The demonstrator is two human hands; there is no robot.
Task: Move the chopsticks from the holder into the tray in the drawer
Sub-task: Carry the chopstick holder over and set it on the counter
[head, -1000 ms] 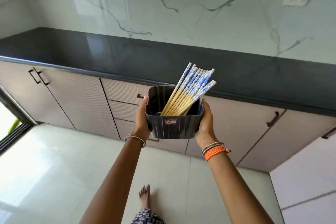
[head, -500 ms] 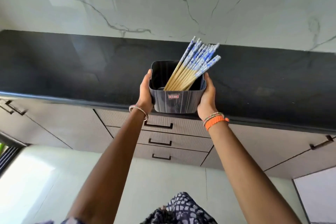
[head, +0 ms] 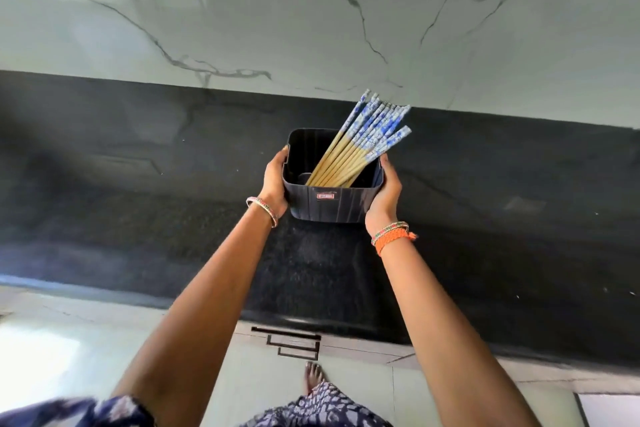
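Left hand (head: pixel 273 184) and right hand (head: pixel 386 194), fingers clamped on opposite sides, hold the holder (head: pixel 330 199) of chopsticks (head: pixel 360 146) over the counter (head: pixel 138 218).

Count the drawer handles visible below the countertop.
3, stacked one under another on the drawer fronts: top handle, middle handle, bottom handle. The arms and countertop may hide others.
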